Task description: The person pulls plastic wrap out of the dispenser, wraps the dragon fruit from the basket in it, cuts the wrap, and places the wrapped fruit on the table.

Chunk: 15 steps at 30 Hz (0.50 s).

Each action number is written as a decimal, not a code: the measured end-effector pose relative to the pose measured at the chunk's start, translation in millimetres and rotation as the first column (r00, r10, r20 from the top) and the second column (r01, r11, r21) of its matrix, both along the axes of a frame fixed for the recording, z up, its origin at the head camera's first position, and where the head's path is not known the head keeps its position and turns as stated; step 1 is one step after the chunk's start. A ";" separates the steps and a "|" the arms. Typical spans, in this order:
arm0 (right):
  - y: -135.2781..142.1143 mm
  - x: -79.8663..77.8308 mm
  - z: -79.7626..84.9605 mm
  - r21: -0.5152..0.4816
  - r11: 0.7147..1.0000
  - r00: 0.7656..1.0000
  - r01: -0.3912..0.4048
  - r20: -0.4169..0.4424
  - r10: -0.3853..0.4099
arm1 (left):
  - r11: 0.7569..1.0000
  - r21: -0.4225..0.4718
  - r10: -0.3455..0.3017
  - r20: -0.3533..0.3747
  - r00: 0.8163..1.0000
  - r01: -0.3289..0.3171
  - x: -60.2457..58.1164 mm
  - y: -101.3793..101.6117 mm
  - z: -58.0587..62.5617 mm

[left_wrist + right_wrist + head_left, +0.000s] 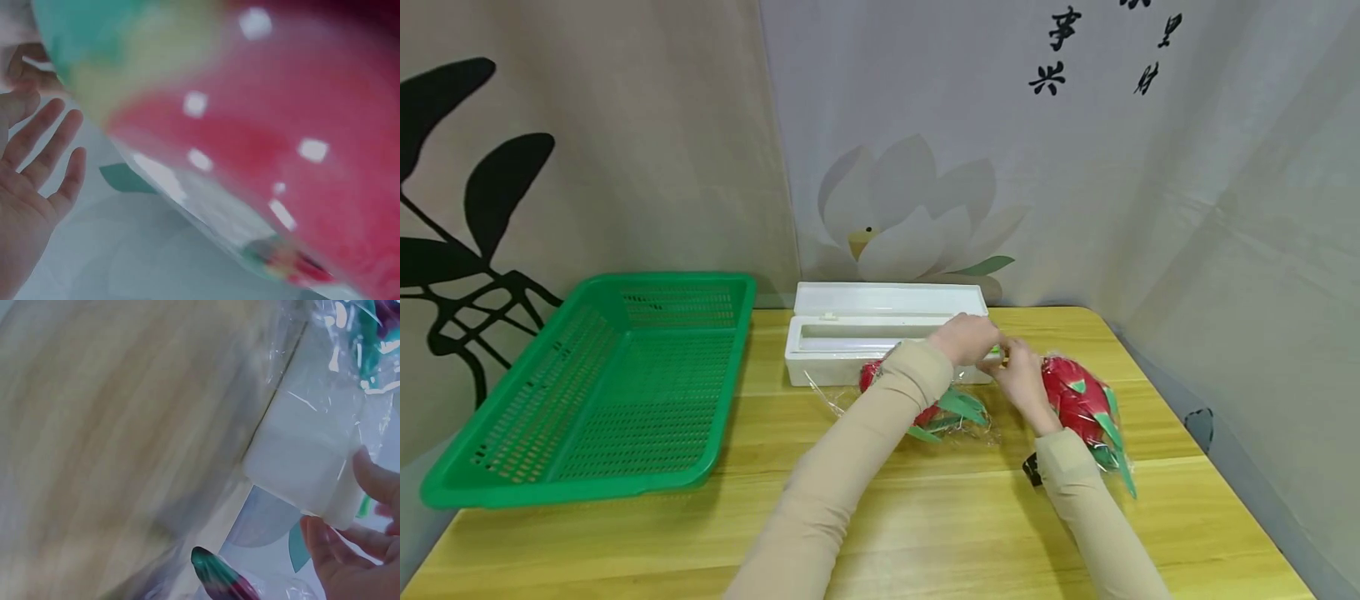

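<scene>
A white cling film dispenser box (887, 350) stands lid-up at the table's back. My right hand (1022, 375) grips its right end; in the right wrist view the thumb lies on one side and the fingertips (315, 534) at the corner. My left hand (966, 337) reaches over the same end, beside a small green piece (364, 506). Its outer fingers (59, 147) are extended; thumb and index are partly hidden, so I cannot tell whether they pinch the piece. Below my left forearm lies a film-wrapped dragon fruit (962, 404); another wrapped dragon fruit (1078, 400) sits right of my right hand.
A large green plastic basket (730, 417) with perforated walls takes up the left of the wooden table (940, 517). Printed cloth (887, 83) hangs close behind the table. Loose clear film (827, 396) spreads around the middle dragon fruit.
</scene>
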State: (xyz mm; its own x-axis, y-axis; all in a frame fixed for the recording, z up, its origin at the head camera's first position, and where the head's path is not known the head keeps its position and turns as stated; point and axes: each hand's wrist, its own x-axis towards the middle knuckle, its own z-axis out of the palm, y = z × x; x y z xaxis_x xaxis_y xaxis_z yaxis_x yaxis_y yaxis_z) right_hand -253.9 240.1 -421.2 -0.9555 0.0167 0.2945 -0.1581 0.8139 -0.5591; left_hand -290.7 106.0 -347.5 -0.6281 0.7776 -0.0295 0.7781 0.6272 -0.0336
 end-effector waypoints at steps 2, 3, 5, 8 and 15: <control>0.8 0.5 1.4 -0.004 1.000 1.000 -0.002 0.007 0.002 | 0.999 -0.033 -0.009 -0.018 1.000 0.008 1.3 4.0 -1.9; 1.5 0.4 2.0 -0.007 1.000 1.000 -0.003 0.011 0.003 | 0.999 -0.047 -0.012 -0.025 1.000 0.011 1.6 5.4 -2.9; 2.7 -0.1 3.1 -0.009 1.000 1.000 -0.004 0.025 0.004 | 0.997 -0.072 -0.010 -0.036 0.999 0.007 1.4 7.2 -5.4; 3.8 -1.4 3.9 -0.005 1.000 0.999 -0.008 0.038 0.008 | 0.996 -0.092 0.000 -0.038 0.999 -0.004 -0.1 8.2 -9.0; 0.7 -3.8 3.4 0.018 1.000 1.000 0.012 0.008 -0.013 | 0.990 -0.137 0.001 -0.061 0.998 -0.009 -3.1 8.1 -13.3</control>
